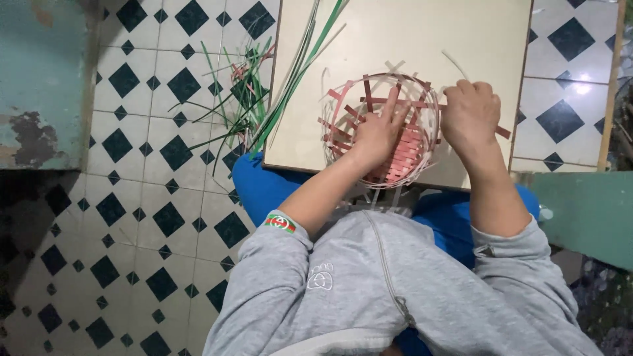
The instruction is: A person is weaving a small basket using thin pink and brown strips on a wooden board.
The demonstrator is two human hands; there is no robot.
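Note:
A small round basket [409, 155] woven from red, pink and white strips rests on a cream board [422, 33] across my lap. My left hand [379, 128] lies inside the basket, fingers spread and pressing on the woven bottom and the upright red strips. My right hand [469, 112] sits at the basket's right rim, fingers curled around a red strip [504, 132] that sticks out to the right. Loose white strips arc up from the rim.
Long green strips [297, 66] lie across the board's left edge and spill onto the black-and-white tiled floor [151, 132], where more green and red scraps [247, 82] are piled. A teal wall [39, 79] stands at left, a green surface [587, 211] at right.

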